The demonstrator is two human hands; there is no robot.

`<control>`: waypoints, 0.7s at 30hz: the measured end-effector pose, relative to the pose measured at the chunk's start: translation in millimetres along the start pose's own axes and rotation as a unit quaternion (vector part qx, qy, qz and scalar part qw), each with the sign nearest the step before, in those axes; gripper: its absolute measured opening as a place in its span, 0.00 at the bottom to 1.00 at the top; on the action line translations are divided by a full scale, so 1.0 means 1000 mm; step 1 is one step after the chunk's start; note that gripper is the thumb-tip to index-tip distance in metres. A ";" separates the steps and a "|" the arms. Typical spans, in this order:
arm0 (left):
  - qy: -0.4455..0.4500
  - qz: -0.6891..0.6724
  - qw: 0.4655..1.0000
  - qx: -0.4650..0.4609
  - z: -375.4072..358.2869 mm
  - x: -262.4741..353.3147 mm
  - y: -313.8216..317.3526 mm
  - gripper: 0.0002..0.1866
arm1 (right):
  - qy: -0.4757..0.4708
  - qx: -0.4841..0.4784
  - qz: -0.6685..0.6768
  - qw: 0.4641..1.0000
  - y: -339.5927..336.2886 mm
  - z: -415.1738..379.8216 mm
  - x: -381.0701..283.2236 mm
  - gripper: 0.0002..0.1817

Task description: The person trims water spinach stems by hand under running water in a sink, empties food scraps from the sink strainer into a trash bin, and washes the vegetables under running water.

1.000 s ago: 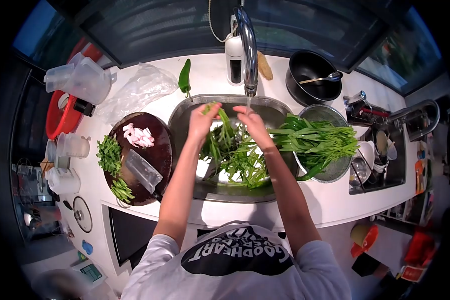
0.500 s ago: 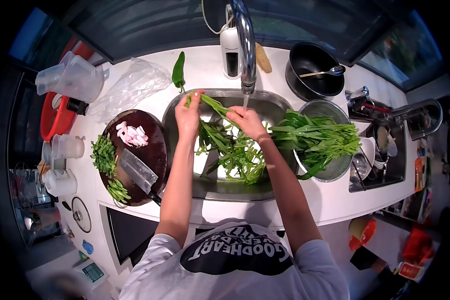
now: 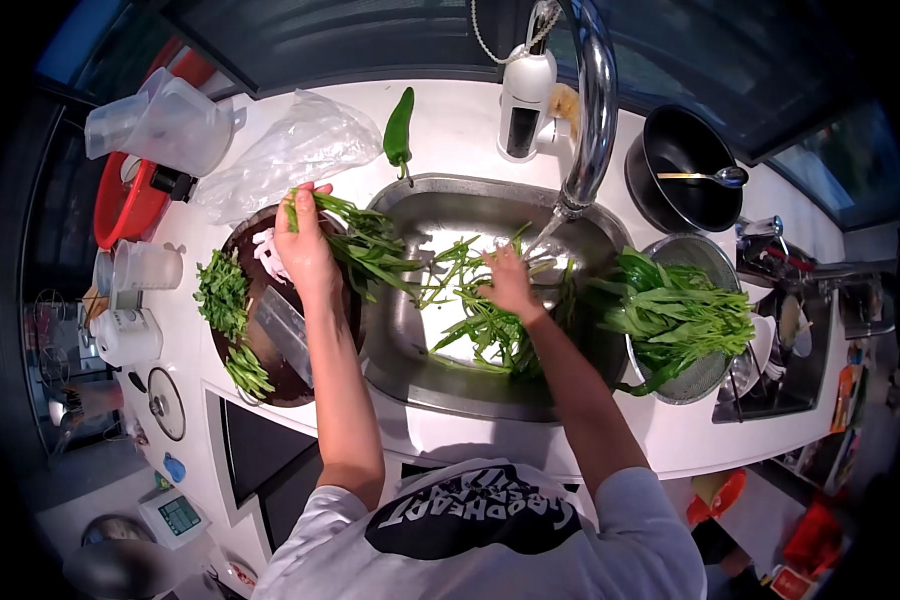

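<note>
While the left hand (image 3: 308, 240) grips a bunch of greens (image 3: 373, 252), fingers closed around one end above the board (image 3: 288, 388), the rest hangs across the sink (image 3: 480, 200)'s left rim. Right hand (image 3: 510, 285) is down inside, fingers at the loose greens (image 3: 490, 330); can't tell if they grip any. Colander (image 3: 710, 375) overlaps the sink's right rim, pepper (image 3: 398, 130) near the worktop (image 3: 450, 120)'s back edge.

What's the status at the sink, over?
Left hand gripping a bunch of greens. Right hand open at loose greens in the sink. Knife on the board, partly hidden by left forearm.
</note>
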State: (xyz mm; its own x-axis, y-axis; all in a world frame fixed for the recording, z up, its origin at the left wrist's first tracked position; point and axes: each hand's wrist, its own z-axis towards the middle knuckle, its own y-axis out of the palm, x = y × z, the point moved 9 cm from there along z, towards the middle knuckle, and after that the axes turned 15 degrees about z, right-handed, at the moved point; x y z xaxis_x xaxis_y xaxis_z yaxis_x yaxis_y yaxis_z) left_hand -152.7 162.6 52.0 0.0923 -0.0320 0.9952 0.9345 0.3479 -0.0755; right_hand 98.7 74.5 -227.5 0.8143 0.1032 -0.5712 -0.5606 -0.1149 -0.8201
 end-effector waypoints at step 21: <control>-0.014 -0.026 0.999 -0.012 -0.015 0.004 0.010 0.16 | 0.124 -0.064 -0.009 0.990 -0.015 -0.079 0.045 0.28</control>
State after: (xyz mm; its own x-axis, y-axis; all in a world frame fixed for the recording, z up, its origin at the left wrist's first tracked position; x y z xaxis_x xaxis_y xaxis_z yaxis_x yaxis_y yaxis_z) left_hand -137.9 152.4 54.3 0.0337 -0.0239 0.9991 0.9457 0.3241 -0.0241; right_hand 155.5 2.4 -238.0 0.8444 -0.1369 -0.5179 -0.5355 -0.2413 -0.8093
